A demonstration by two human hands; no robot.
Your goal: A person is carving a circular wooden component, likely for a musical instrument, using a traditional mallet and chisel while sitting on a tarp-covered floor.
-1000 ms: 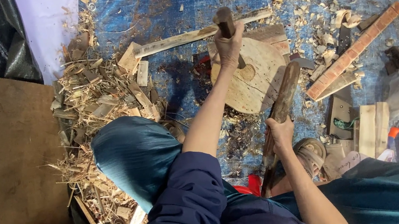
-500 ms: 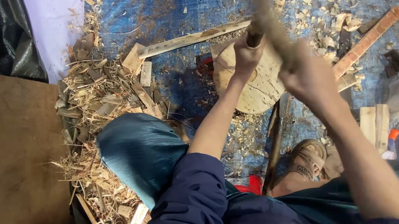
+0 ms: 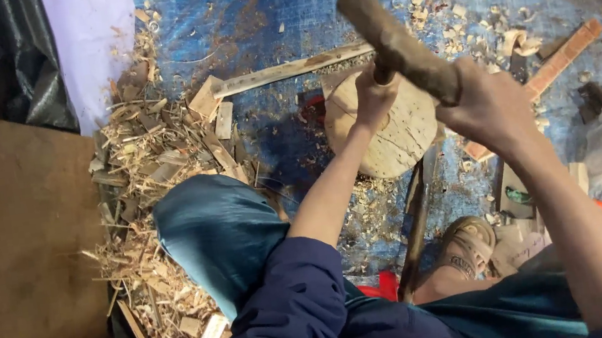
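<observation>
My left hand [image 3: 373, 97] grips the dark handle of a chisel [image 3: 383, 73] that stands upright on a round wooden disc [image 3: 398, 129]. The disc lies on a blue tarp [image 3: 260, 35]. My right hand [image 3: 491, 109] is raised above the disc and holds a thick wooden club [image 3: 397, 44]. The club's free end points up and to the left, over my left hand. My knee in blue trousers [image 3: 221, 237] sits just left of the disc. The chisel's blade is hidden behind my left hand.
A heap of wood shavings and offcuts [image 3: 154, 173] lies left of my knee. A long thin slat [image 3: 288, 70] lies behind the disc, a reddish strip [image 3: 562, 61] to the right. A dark stick [image 3: 417, 223] leans by my sandalled foot [image 3: 470, 243]. A brown board [image 3: 11, 261] is far left.
My right hand has come up from beside my foot with the club and now holds it high over the chisel. My left hand has stayed on the chisel.
</observation>
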